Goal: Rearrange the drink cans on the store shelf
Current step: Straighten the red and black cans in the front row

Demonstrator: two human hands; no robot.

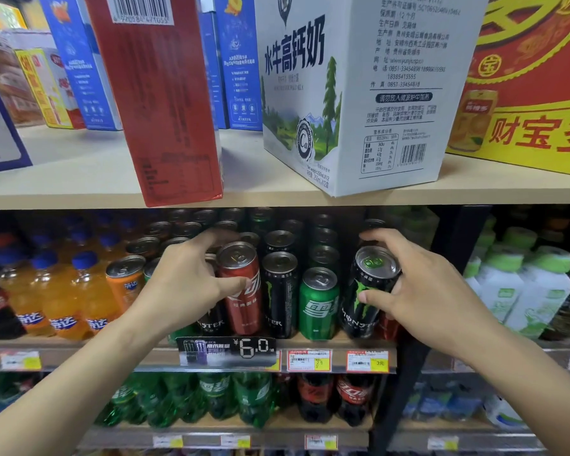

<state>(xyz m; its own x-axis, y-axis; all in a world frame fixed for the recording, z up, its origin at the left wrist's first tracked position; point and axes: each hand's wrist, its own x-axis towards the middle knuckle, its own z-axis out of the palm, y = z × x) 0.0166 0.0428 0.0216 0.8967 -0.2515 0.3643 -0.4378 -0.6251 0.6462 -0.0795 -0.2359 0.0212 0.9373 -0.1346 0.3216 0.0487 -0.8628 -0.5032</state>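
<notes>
Both hands on cans at the shelf front.
Left hand fingers wrap the red can; right hand pinches the tilted black can. Rigid, smooth, probably full: grip mid-body.

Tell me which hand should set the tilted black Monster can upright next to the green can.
Right. The right hand already grips the tilted black Monster can, just right of the green can. The left hand is busy on the red cola can, further left.
</notes>
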